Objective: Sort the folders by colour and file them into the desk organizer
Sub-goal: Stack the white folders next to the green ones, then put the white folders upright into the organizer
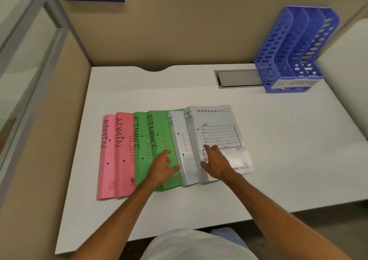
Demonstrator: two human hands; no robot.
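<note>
Six overlapping folders fanned in a row on white desk (278,140).

Two pink ADMIN folders (115,156) leftmost, two green FINANCE folders (147,140) centre, two white HR folders (217,128) rightmost. Left hand (162,167) flat on green, fingers spread, grasping nothing; right hand (216,163) likewise on white. Blue three-slot desk organizer (292,50) at far right, well apart.

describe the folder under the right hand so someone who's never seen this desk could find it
On the white desk lies a fanned row of six folders, pink to green to white. It is the rightmost one, the white HR folder, under the right hand. Unlike its half-covered white neighbour, its whole front shows, with a pink-lined form.
</note>
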